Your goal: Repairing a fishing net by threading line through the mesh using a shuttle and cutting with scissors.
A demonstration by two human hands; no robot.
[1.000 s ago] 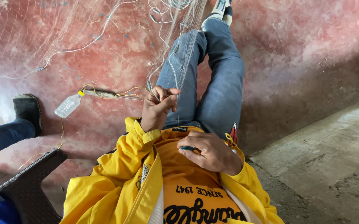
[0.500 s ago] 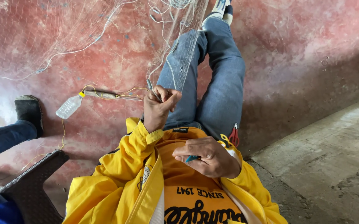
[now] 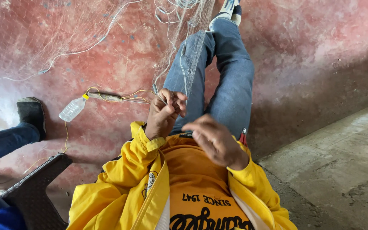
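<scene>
two hands work mid-frame over the lap: the left hand (image 3: 163,114) pinches strands of the pale fishing net (image 3: 188,47) that drapes from the top centre, while the right hand (image 3: 214,140), blurred, hovers loosely curled, holding nothing visible. a plastic bottle (image 3: 72,109) lies at left.

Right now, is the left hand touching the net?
Touching. The head view shows the left hand with fingers pinched on the net strands running down over the leg.

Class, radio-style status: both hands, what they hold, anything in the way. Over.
Left hand pinching fishing net strands. Right hand blurred above the lap, grip unclear. Net drapes over jeans; plastic bottle and another person's boot lie apart.
</scene>
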